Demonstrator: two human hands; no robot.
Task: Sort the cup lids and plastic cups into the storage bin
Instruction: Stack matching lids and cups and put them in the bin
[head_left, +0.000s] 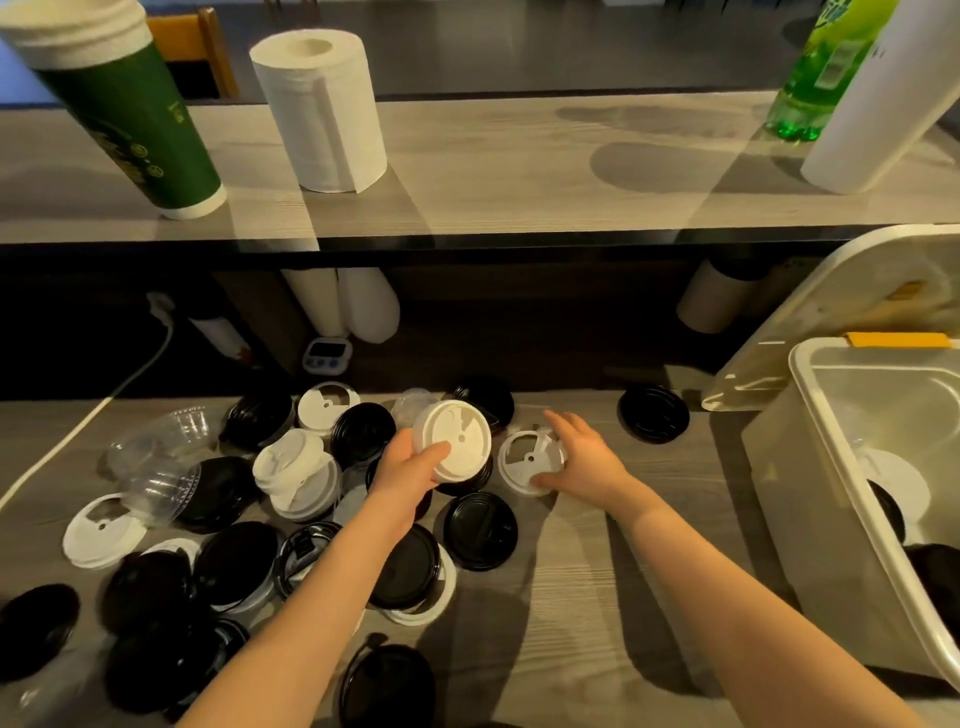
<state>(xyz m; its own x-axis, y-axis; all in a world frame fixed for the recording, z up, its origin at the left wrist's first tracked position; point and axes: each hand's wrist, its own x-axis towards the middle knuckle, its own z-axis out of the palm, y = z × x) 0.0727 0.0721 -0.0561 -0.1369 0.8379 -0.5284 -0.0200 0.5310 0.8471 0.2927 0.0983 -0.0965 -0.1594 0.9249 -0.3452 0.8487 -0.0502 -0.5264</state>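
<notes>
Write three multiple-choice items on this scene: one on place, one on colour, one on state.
1. The right hand is: A on the green cup; B gripping a lid on the counter; C on the paper roll.
2. The lid in the left hand is: A black; B clear; C white.
3. The storage bin is: A open; B closed; C overturned.
Answers: 1 B, thumb and fingers span a lid lying flat; 2 C, it shows plain white above the left hand; 3 A, lids lie visible inside.
</notes>
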